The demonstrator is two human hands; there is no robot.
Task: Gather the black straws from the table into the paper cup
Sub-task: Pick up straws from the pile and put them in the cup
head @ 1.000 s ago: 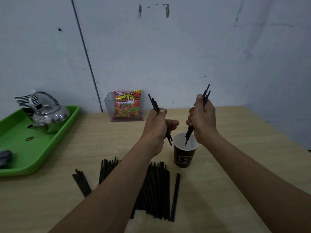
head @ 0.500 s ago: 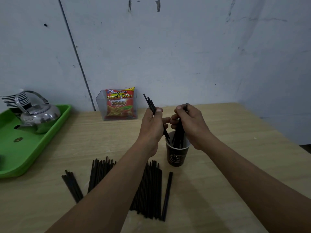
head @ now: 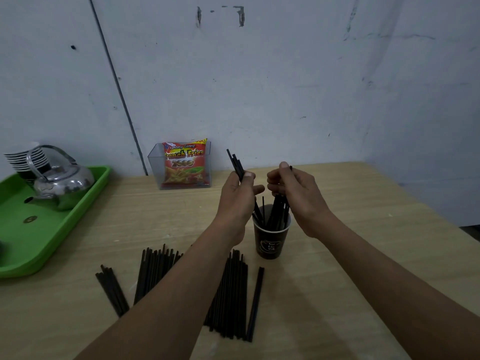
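Your right hand [head: 293, 193] has lowered its straws [head: 279, 211] upright into the cup [head: 271, 240], still pinching them; your left hand [head: 237, 196], just left of it, grips a bundle [head: 236, 163] tilted toward the rim.

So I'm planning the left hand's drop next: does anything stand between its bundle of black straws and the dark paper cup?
Partly. The right hand hangs over the dark paper cup, gripping thin black straws that stand in its right side. The left hand holds its bundle beside that; the cup's left side looks free.
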